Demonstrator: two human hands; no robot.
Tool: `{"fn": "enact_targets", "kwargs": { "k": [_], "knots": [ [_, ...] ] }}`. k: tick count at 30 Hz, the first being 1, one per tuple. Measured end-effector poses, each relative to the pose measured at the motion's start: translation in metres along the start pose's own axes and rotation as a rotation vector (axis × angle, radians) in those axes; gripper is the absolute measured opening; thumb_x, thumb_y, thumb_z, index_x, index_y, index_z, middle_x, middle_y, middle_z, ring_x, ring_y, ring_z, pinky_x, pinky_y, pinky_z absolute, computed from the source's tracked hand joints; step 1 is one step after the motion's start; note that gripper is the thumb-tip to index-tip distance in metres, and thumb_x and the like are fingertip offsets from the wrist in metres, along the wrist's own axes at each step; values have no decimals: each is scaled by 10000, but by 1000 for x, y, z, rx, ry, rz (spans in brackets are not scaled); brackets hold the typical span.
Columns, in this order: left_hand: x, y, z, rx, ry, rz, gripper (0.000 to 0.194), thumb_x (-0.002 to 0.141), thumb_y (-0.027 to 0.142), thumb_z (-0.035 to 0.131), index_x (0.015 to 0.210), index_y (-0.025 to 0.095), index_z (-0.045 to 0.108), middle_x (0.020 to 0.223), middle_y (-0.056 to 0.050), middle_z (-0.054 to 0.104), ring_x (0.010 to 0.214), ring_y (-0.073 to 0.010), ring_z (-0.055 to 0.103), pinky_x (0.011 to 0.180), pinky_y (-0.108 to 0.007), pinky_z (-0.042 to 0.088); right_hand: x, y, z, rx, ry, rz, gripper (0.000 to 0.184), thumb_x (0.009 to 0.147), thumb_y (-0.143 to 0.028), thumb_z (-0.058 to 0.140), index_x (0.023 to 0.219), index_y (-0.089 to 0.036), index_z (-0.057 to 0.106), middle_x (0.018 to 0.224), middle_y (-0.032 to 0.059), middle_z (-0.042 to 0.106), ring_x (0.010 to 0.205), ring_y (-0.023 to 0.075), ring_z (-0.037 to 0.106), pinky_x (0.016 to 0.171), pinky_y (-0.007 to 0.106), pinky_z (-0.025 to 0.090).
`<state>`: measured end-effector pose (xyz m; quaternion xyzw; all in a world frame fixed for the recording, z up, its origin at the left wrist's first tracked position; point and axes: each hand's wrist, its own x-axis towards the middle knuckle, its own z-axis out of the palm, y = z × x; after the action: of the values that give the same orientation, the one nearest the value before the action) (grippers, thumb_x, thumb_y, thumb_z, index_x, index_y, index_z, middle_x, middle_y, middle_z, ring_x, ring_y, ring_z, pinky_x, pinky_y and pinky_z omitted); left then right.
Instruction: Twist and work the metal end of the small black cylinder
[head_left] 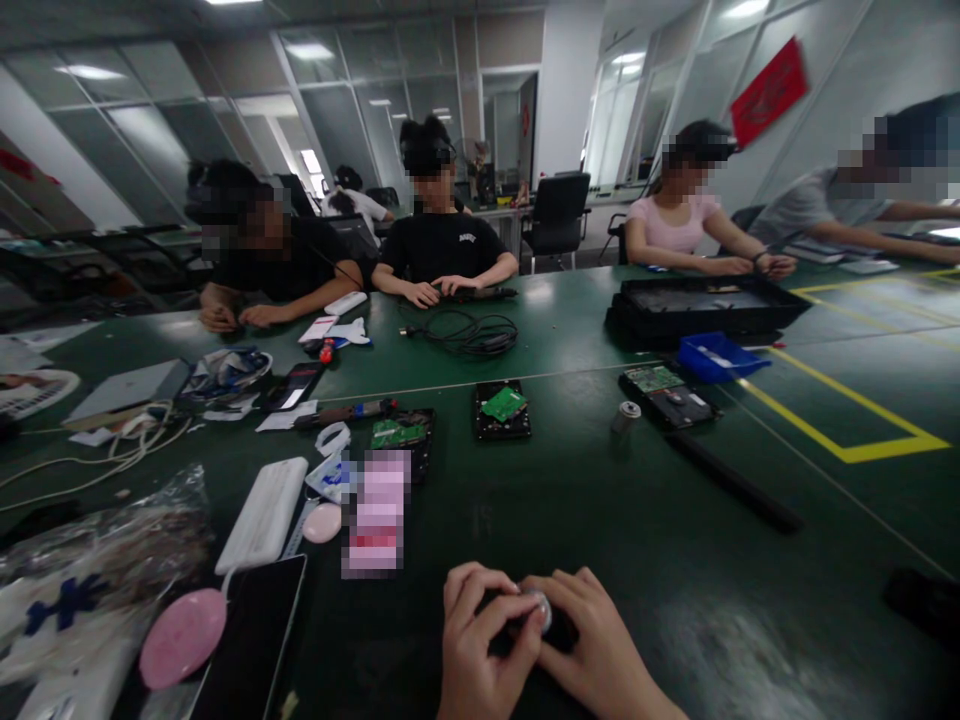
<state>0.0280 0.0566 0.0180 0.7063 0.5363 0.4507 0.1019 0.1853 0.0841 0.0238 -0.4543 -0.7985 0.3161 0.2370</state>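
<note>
My left hand (480, 640) and my right hand (592, 650) meet at the near edge of the green table (600, 520). Both are curled around a small dark object with a round silvery part (538, 606) showing between the fingertips. Most of that object is hidden by my fingers. A hard drive with a green circuit board (502, 409) lies further out in front of me, and another one (401, 436) sits to its left.
To my left lie a white power bank (264, 512), a dark tablet (251, 640), a pink round case (182, 635) and plastic bags. A black rod (731, 482), a small metal cylinder (625, 415), a blue tray (718, 357) and a black case (701, 305) lie right. Several people sit across.
</note>
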Motion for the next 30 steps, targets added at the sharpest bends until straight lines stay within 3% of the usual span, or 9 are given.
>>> {"fn": "enact_targets", "kwargs": {
  "k": [14, 20, 25, 30],
  "knots": [
    [0, 7, -3, -27, -10, -35, 81, 858, 225, 638, 854, 252, 715, 884, -41, 630, 945, -240, 531, 834, -390, 477, -5, -6, 4, -46, 114, -49, 169, 824, -217, 599, 986, -243, 641, 965, 0, 713, 875, 196, 632, 806, 321, 353],
    [-2, 13, -10, -33, -23, 26, 82, 872, 246, 637, 848, 229, 714, 873, -42, 657, 933, -246, 548, 832, -400, 452, -12, -6, 9, -151, 155, -119, 150, 841, -262, 596, 977, -215, 639, 918, 19, 713, 811, 193, 642, 725, 292, 370],
    [-7, 20, -12, -55, -22, 54, 87, 876, 276, 644, 835, 235, 709, 861, -16, 687, 943, -220, 565, 875, -364, 438, -22, 7, 7, -196, 105, -196, 197, 856, -377, 602, 922, -193, 625, 859, 34, 703, 760, 203, 636, 717, 303, 381],
    [-7, 12, -18, -49, 1, 44, 105, 892, 283, 628, 865, 237, 719, 868, -13, 698, 941, -205, 570, 861, -337, 449, -32, 12, -11, -222, 41, -303, 245, 863, -424, 606, 1008, -225, 601, 911, 11, 711, 805, 195, 645, 769, 306, 406]
  ]
}}
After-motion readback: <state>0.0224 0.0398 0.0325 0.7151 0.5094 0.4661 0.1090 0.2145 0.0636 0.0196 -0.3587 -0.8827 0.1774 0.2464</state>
